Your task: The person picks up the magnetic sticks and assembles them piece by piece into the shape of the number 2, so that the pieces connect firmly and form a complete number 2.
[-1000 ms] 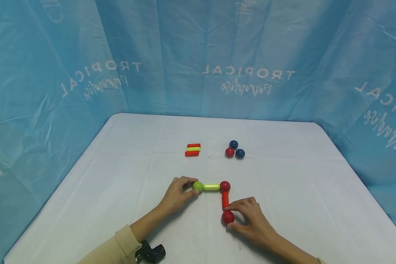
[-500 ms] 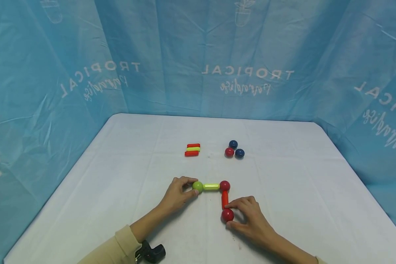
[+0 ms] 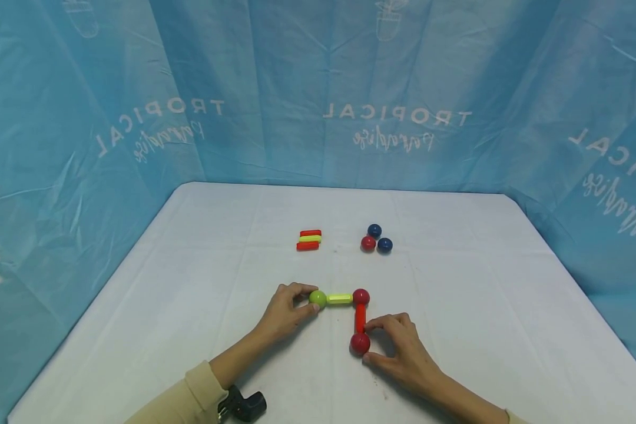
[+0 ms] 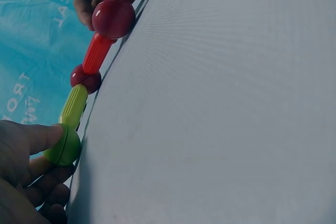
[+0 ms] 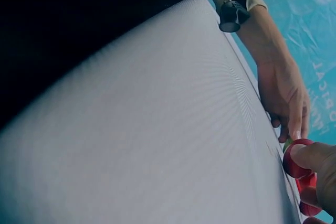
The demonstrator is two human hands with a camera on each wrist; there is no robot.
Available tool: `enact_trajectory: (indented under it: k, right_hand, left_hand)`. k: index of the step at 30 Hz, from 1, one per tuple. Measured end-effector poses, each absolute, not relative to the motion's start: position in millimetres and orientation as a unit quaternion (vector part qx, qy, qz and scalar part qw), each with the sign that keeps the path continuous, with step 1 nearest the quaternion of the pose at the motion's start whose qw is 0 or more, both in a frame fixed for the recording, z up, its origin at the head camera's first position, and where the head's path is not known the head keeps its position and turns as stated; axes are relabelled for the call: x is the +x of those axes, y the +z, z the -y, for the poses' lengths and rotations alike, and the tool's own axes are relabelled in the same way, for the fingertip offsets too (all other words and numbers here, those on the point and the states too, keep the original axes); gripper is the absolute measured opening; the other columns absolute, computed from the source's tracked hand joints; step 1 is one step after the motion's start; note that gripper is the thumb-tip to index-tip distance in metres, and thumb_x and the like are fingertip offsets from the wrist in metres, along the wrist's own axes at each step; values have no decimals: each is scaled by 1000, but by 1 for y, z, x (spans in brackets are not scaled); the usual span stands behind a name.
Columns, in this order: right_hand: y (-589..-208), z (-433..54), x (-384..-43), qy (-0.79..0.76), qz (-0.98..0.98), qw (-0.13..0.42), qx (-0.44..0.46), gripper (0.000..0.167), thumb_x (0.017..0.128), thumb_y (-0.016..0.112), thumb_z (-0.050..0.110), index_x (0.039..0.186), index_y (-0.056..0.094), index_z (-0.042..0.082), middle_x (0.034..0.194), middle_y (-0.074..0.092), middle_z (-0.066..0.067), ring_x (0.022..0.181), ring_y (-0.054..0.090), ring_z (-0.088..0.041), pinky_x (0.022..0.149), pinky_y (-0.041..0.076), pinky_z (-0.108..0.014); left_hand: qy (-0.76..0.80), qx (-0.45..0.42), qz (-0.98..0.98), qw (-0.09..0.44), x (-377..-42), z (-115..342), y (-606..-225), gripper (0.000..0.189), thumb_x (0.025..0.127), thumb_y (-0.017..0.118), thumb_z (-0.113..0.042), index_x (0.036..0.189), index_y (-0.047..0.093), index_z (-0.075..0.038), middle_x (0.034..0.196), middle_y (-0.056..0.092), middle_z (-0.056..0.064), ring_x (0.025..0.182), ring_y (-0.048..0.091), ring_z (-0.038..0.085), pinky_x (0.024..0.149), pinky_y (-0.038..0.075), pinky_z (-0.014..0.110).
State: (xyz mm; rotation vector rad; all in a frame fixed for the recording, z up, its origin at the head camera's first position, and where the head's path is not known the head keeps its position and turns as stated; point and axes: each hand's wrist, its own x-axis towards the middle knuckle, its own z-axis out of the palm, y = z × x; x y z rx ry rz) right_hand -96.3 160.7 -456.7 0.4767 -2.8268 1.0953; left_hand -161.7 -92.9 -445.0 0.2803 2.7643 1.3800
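Observation:
On the white table an L-shaped chain joins a green ball [image 3: 318,299], a yellow-green stick [image 3: 340,299], a red corner ball [image 3: 361,297], a red stick [image 3: 360,318] and a red end ball [image 3: 360,344]. My left hand [image 3: 290,309] pinches the green ball between thumb and fingers. At the near end, my right hand [image 3: 400,347] has its thumb against the red end ball and its index fingertip beside the red stick. The right wrist view shows that thumb [image 5: 315,157] over the ball, with the fingers partly out of frame.
Farther back lie red and yellow-green sticks [image 3: 309,239] side by side. To their right sit two dark blue balls [image 3: 384,245] and a red ball [image 3: 368,244]. A black strapped device [image 3: 246,406] is at my left wrist. Blue printed sheeting [image 3: 318,88] surrounds the table.
The red end ball has shifted a little left and away from me, straightening the red stick. My right fingertips have moved slightly right off the stick. My left hand stays put.

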Motion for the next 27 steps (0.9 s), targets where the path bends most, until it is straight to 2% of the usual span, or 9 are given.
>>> enact_trajectory:
  k: [13, 17, 24, 27]
  right_hand:
    - [-461, -162, -98, 354, 902, 93, 230, 50, 69, 82, 23, 111, 61, 40, 104, 56, 25, 99, 36, 0, 82, 31, -32]
    - [-459, -163, -100, 369, 902, 69, 215, 49, 71, 80, 19, 110, 61, 41, 101, 55, 24, 98, 36, -1, 80, 32, -30]
    - [-451, -167, -108, 384, 909, -10, 161, 52, 72, 79, 16, 110, 59, 45, 103, 53, 21, 100, 38, -6, 80, 39, -28]
    - [-450, -169, -112, 384, 910, -19, 153, 52, 72, 79, 16, 110, 59, 46, 104, 54, 20, 100, 38, -7, 80, 38, -29]
  left_hand:
    - [444, 90, -891, 22, -163, 93, -445, 33, 83, 70, -19, 115, 66, -14, 105, 63, 1, 94, 46, 15, 79, 39, 30]
    - [443, 87, -892, 25, -166, 93, -443, 33, 82, 70, -18, 115, 65, -14, 106, 63, 1, 94, 46, 15, 79, 38, 30]
    - [436, 93, -895, 16, -177, 93, -440, 35, 81, 71, -17, 115, 66, -13, 109, 65, 3, 93, 46, 16, 78, 37, 29]
    - [436, 87, -895, 19, -182, 91, -441, 35, 81, 71, -18, 116, 66, -13, 110, 65, 2, 93, 46, 16, 78, 38, 29]
